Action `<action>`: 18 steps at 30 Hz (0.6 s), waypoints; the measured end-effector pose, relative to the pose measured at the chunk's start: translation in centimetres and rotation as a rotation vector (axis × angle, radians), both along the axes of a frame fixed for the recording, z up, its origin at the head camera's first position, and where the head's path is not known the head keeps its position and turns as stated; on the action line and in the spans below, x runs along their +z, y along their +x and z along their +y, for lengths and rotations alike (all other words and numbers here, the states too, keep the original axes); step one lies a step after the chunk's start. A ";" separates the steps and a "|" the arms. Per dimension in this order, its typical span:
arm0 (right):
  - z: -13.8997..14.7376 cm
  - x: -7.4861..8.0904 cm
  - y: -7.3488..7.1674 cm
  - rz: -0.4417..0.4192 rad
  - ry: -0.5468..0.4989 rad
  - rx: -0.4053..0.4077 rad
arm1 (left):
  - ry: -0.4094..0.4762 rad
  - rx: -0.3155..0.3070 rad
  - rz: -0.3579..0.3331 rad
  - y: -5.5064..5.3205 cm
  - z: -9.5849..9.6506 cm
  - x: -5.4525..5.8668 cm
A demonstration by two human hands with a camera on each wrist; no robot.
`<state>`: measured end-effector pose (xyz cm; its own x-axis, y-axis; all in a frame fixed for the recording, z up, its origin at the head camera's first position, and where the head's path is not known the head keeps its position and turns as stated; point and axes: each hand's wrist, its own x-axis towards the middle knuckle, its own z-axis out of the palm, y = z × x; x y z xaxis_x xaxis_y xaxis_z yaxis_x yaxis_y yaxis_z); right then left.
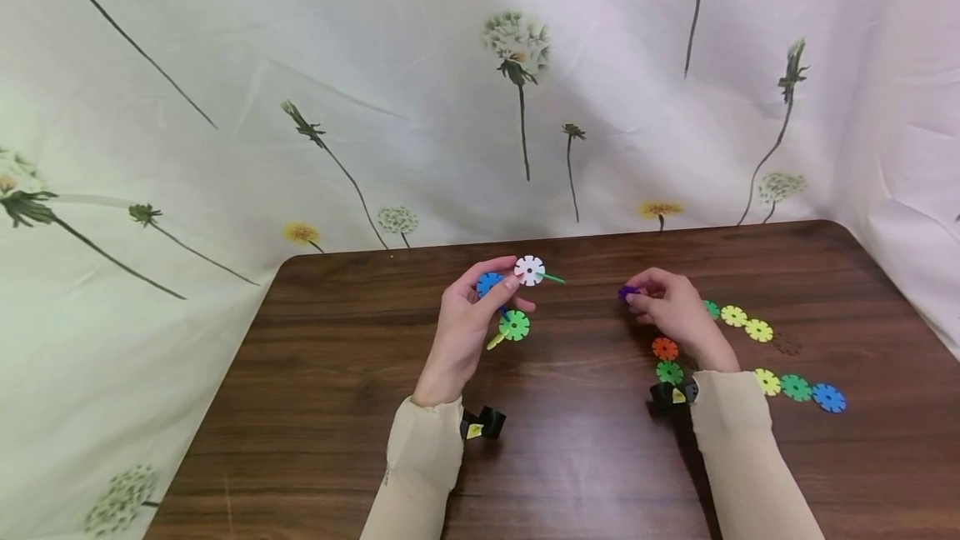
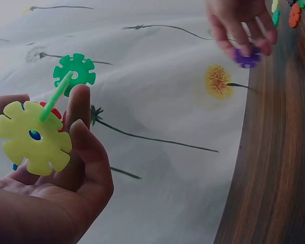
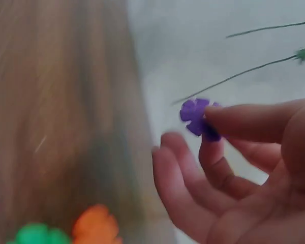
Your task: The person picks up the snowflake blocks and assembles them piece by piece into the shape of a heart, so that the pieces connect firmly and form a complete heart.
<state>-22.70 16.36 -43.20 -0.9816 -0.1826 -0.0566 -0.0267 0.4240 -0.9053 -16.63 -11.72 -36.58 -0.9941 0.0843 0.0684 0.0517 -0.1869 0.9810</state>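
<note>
Above wooden table (image 1: 337, 407), cluster of joined discs (image 1: 514, 332), including white disc (image 1: 529, 262), blue disc (image 1: 487, 282) and yellow disc (image 2: 19, 141), pinched between thumb and fingers of left hand (image 1: 467, 315). Off to right, apart from cluster, purple disc (image 3: 193, 119) pinched in right hand (image 1: 678, 311). Below, orange disc (image 1: 664, 347) flat near row of yellow, green and blue discs (image 1: 796, 387) beside right sleeve (image 1: 731, 407). Behind, cloth (image 1: 420, 65) printed with dandelions.

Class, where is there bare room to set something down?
The table is bare left of the left hand, between the sleeves, and right of the loose blue disc. It is crowded near the right hand, with discs on both sides of its wrist.
</note>
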 end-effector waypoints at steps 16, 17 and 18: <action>-3.0 5.7 3.8 0.150 -0.462 0.052 | 0.004 0.011 0.049 0.1 0.1 0.1; -3.3 5.9 3.9 0.161 -0.479 0.056 | 0.006 0.013 0.052 0.1 0.1 0.1; -3.5 6.0 4.0 0.169 -0.487 0.055 | 0.006 0.015 0.056 0.2 0.1 0.1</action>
